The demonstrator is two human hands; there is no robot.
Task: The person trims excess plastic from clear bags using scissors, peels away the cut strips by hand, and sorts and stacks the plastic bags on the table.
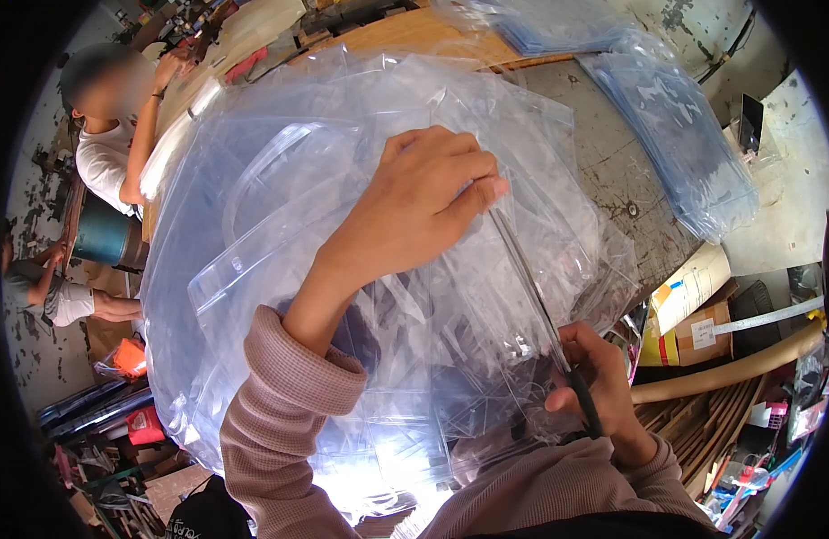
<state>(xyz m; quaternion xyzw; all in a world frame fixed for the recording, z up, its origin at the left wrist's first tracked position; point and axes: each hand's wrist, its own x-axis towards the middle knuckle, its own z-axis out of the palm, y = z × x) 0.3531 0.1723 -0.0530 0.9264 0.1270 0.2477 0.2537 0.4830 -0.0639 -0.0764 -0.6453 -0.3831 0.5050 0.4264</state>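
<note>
My left hand (419, 202) is closed, thumb against the fingers, over the middle of a big pile of clear plastic sheets (280, 242). It pinches the edge of a clear plastic sheet near the tips of the scissors. In my right hand (603, 373), at the lower right, is a pair of scissors (531, 278) with long metal blades and a dark handle. The blades point up and left toward my left thumb and look nearly closed. Glare and overlapping layers hide where the held sheet ends.
A stack of bluish clear plastic sleeves (670, 135) lies at the table's upper right. Beyond it is a phone (751, 124). A cardboard box (702, 334) and a long brown tube (729, 364) stand to the right. Another person (105, 148) sits at the far left edge.
</note>
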